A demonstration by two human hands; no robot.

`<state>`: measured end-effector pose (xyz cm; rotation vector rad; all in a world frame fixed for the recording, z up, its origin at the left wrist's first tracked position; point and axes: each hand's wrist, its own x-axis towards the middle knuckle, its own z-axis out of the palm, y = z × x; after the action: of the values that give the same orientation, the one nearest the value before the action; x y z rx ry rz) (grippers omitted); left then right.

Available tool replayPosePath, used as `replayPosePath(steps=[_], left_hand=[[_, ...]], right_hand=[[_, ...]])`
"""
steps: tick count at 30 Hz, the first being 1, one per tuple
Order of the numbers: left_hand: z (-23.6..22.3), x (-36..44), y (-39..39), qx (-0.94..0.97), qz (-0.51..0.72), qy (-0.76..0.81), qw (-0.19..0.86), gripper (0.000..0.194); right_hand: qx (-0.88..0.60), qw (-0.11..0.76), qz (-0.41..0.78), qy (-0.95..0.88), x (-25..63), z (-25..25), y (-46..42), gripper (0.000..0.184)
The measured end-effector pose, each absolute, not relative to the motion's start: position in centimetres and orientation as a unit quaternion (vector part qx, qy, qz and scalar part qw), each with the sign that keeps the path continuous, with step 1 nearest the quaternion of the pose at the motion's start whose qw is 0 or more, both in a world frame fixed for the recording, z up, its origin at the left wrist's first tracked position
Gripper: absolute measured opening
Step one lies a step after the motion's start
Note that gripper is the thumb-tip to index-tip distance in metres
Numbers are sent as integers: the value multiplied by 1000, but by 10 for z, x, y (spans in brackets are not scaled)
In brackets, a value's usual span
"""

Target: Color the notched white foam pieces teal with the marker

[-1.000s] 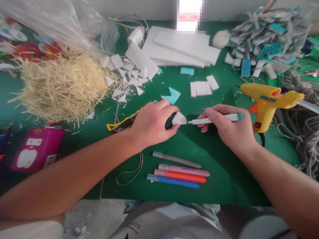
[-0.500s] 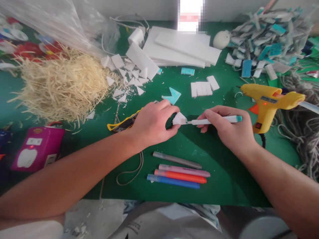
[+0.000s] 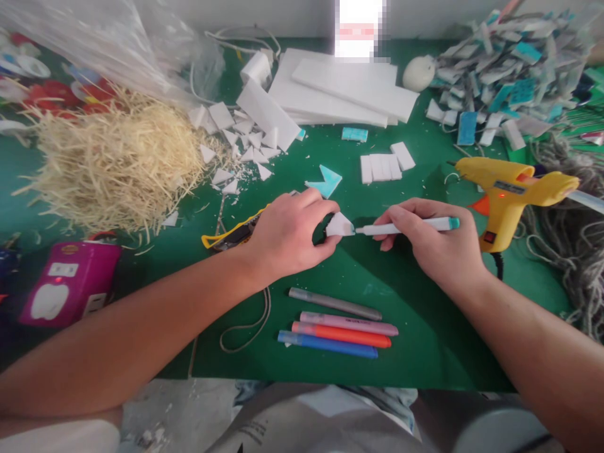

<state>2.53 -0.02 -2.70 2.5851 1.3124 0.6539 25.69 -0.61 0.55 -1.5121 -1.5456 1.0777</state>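
Observation:
My left hand [image 3: 297, 233] pinches a small white foam piece [image 3: 338, 224] between thumb and fingers. Teal ink shows along the piece's right edge. A white marker [image 3: 419, 226] with a teal end lies in the grip of my right hand [image 3: 431, 242], its tip pointing left at that inked edge; whether it touches, I cannot tell. Partly under my left hand is a yellow utility knife [image 3: 226, 238]. Just beyond the fingers lies a teal notched foam piece [image 3: 325, 182]. Nearer me rest a grey marker [image 3: 335, 303], a pink marker [image 3: 349, 323], an orange marker [image 3: 342, 334] and a blue marker [image 3: 328, 344].
A yellow glue gun [image 3: 504, 189] stands at right beside grey yarn [image 3: 578, 251]. White foam strips [image 3: 380, 168], foam sheets [image 3: 340, 94] and triangular scraps [image 3: 245, 135] lie farther back. Straw [image 3: 117, 163] and a magenta power socket box [image 3: 70, 283] are at left; a foam-piece heap [image 3: 504, 75] is back right.
A little more teal colour shows on the white piece's right edge. The marker tip has shifted slightly left and back; both hands otherwise stay in place.

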Motion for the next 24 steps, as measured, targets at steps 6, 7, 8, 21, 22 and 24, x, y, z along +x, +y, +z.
replayPosePath(steps=[6, 7, 8, 21, 22, 24], left_hand=[[-25, 26, 0, 864, 205, 449, 94, 27], [-25, 26, 0, 865, 205, 449, 95, 27], [-25, 26, 0, 865, 205, 448, 95, 28], [-26, 26, -1, 864, 204, 451, 96, 27], [-26, 26, -1, 864, 204, 450, 97, 27], [-26, 25, 0, 865, 206, 448, 96, 28]], right_hand=[[-588, 359, 409, -598, 257, 6, -7, 23], [-589, 353, 413, -598, 257, 6, -7, 25], [-589, 349, 416, -598, 257, 6, -6, 26], [-588, 358, 398, -607, 257, 3, -6, 19], [-586, 357, 398, -609, 257, 3, -7, 18], [-580, 354, 407, -610, 257, 2, -7, 20]])
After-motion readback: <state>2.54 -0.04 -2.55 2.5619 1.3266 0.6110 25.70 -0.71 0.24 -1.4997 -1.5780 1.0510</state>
